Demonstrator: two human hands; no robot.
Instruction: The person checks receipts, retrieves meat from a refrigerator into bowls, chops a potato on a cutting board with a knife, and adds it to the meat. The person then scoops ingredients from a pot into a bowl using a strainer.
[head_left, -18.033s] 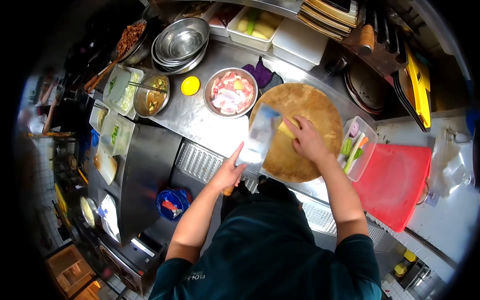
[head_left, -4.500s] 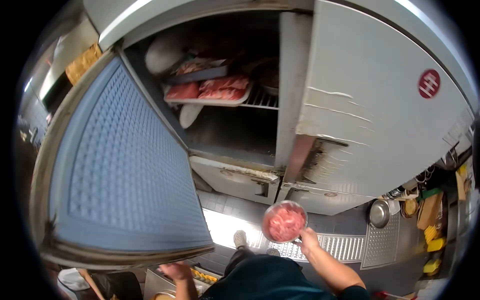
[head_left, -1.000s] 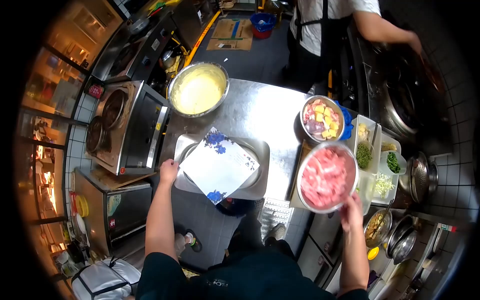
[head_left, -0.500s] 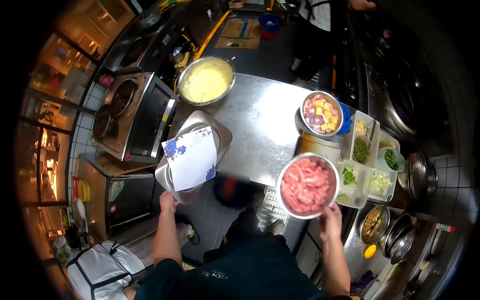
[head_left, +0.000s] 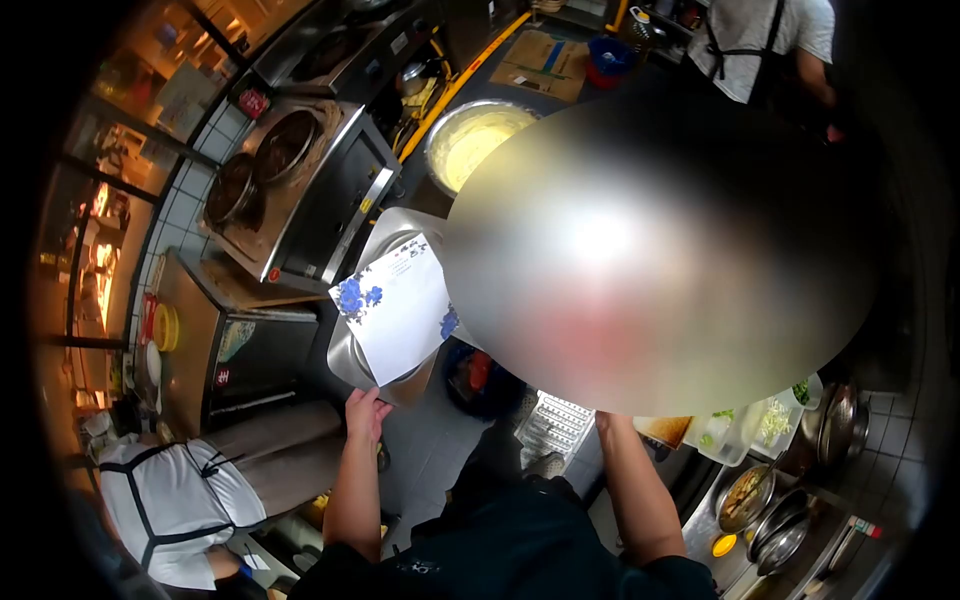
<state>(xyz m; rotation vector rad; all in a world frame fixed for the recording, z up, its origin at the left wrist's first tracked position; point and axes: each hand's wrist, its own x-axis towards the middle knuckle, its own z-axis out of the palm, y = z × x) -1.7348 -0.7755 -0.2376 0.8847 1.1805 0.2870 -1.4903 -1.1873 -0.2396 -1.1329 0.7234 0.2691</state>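
My left hand (head_left: pixel 367 413) is at the near corner of a metal tray (head_left: pixel 346 358), its fingers loosely bent and apart. Whether the fingertips touch the rim is hard to make out. Across the tray lies a white sheet of paper (head_left: pixel 400 305) printed with blue flowers. A large blurred oval covers most of the table and nearly all of my right hand (head_left: pixel 606 421); only the wrist end shows at its lower edge. A smeared pinkish patch appears inside the blur, above that hand. What the right hand holds, if anything, is hidden.
A steel bowl of pale yellow mixture (head_left: pixel 478 150) stands behind the tray. Clear containers of chopped greens (head_left: pixel 730 430) sit at the right, near a pan of food (head_left: pixel 745 498). A person (head_left: pixel 185 505) bends at the lower left; another (head_left: pixel 755 45) stands at the back right.
The view has shifted, and a blur now hides the table's middle and the steel bowl of raw pink meat that my right hand held. My left hand's fingers look looser at the tray.
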